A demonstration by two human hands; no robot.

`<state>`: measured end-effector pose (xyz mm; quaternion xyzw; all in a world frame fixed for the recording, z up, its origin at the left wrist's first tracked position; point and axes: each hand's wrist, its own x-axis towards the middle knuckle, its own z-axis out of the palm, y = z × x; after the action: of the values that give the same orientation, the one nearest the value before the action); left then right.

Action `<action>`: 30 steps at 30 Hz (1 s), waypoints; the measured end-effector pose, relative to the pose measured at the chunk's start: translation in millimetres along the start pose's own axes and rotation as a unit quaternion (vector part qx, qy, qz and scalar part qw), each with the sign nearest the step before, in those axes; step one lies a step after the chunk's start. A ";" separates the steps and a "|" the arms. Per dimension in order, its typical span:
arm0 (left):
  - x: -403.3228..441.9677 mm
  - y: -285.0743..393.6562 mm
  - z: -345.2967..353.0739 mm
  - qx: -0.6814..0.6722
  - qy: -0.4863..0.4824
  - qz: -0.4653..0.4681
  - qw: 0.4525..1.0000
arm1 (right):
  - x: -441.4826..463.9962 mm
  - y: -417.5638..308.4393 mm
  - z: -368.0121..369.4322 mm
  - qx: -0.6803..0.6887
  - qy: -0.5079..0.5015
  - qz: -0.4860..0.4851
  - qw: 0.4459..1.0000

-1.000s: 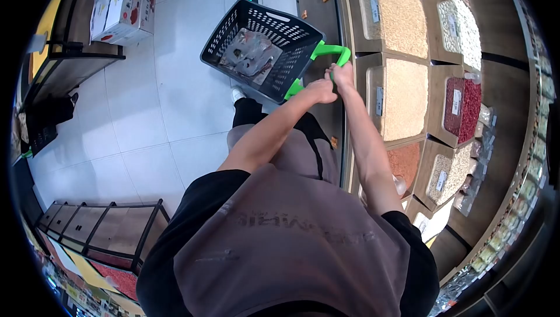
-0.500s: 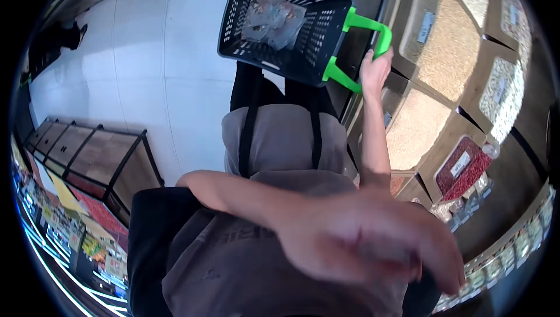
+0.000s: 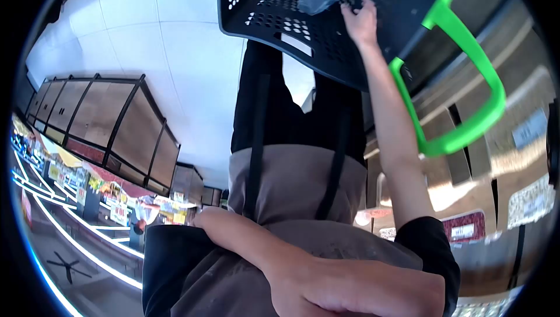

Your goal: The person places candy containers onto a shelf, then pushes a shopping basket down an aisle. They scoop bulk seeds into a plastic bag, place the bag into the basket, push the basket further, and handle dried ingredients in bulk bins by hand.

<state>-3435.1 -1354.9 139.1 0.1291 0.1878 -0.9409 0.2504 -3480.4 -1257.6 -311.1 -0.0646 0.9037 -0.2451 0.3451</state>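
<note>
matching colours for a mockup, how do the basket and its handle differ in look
The basket is dark, while the handle is bright green. The basket has hole-patterned walls; the handle is a loop. The picture's top edge cuts off the basket but not the handle. Both are joined.

The one view looks from the wearer's head, steeply down past shirt (image 3: 297,183) and trousers (image 3: 268,95) to the basket (image 3: 402,25), whose far edge is cut off by the frame. The left hand (image 3: 361,288) is very near, large along the bottom; the right hand (image 3: 360,22), by the basket's near wall, is farther off. The wide, round field bends cabinet (image 3: 140,124) and bins (image 3: 464,226) at either side and reaches ceiling lights (image 3: 116,272) at lower left.
</note>
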 end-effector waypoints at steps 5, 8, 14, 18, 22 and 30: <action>43.0 62.0 -83.0 0.108 0.031 -0.003 0.994 | 92.6 53.3 79.6 0.029 -0.115 0.161 0.980; 67.1 115.2 -147.6 0.330 0.100 -0.106 0.933 | 109.6 53.5 111.7 -0.111 -0.118 0.049 0.985; 87.6 208.4 -352.5 0.958 0.175 -0.066 0.219 | 33.1 -46.5 91.0 -0.070 -0.172 -0.126 0.974; 75.3 252.2 -402.3 0.960 0.166 -0.208 0.090 | -12.8 -77.3 80.4 0.068 -0.126 -0.092 0.985; 74.1 283.1 -394.5 0.968 0.107 -0.211 0.089 | -39.3 -88.2 61.8 0.173 -0.084 -0.053 0.980; 52.7 245.8 -222.6 0.988 -0.117 -0.084 0.057 | -105.1 -90.3 -41.0 0.383 -0.097 0.043 0.918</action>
<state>-3318.5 -1481.7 -149.1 0.1292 -0.9373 -0.2750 -0.1705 -3432.9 -1289.9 -178.5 0.0883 0.7045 -0.5499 0.4400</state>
